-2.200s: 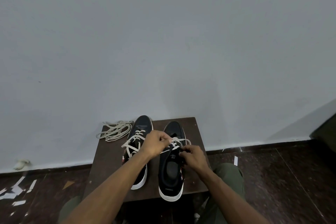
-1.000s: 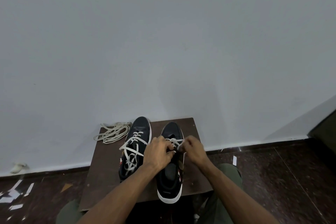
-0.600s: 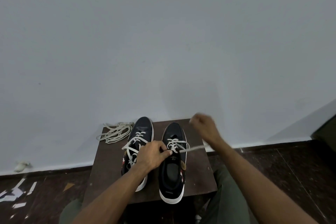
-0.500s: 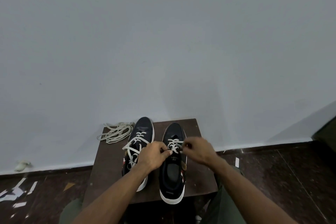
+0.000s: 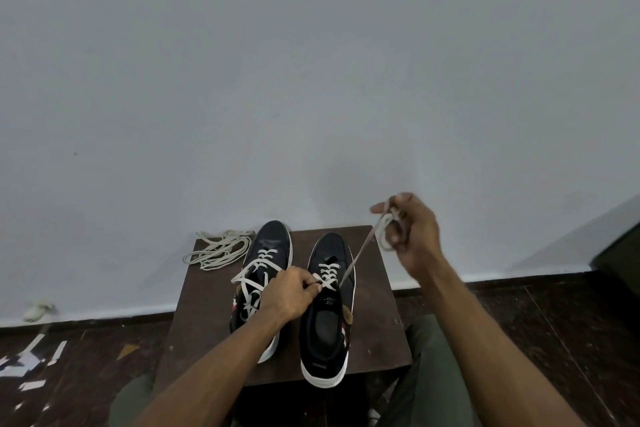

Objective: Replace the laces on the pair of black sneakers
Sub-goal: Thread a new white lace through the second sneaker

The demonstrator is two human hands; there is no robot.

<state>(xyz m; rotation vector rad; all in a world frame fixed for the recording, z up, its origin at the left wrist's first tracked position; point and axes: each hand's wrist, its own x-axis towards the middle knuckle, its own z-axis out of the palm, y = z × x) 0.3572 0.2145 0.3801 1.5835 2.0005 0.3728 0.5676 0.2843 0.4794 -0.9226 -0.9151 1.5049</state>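
While the right sneaker (image 5: 327, 315) stands on the small dark table (image 5: 375, 322) with its toe toward the wall, its white lace (image 5: 356, 258) runs taut from the upper eyelets up and away to the right hand (image 5: 412, 236). That hand is raised above the table's far right corner, its fingers curled round the lace, which loops about them and hangs in a short bight below the fingertips. Nearer the body, the left hand (image 5: 289, 295) lies over the gap between the two shoes, knuckles up, thumb and forefinger pinching the lace crossings at the top of the right sneaker's tongue. Beneath and just left of this hand stands the left sneaker (image 5: 263, 253), parallel to its mate and close beside it, though whether they touch cannot be told; its white lace is threaded loosely, with slack loops spread over the tongue. Both shoes have white soles, and the right one's heel overhangs the table's near edge. Beyond the left hand, at the table's far left corner, lies a loose bundle of pale laces (image 5: 221, 250), partly hanging over the edge. Scraps of white paper (image 5: 31, 357) are scattered on the dark floor (image 5: 554, 340) well to the left of the left forearm, and olive trouser legs (image 5: 436, 374) show below both arms.
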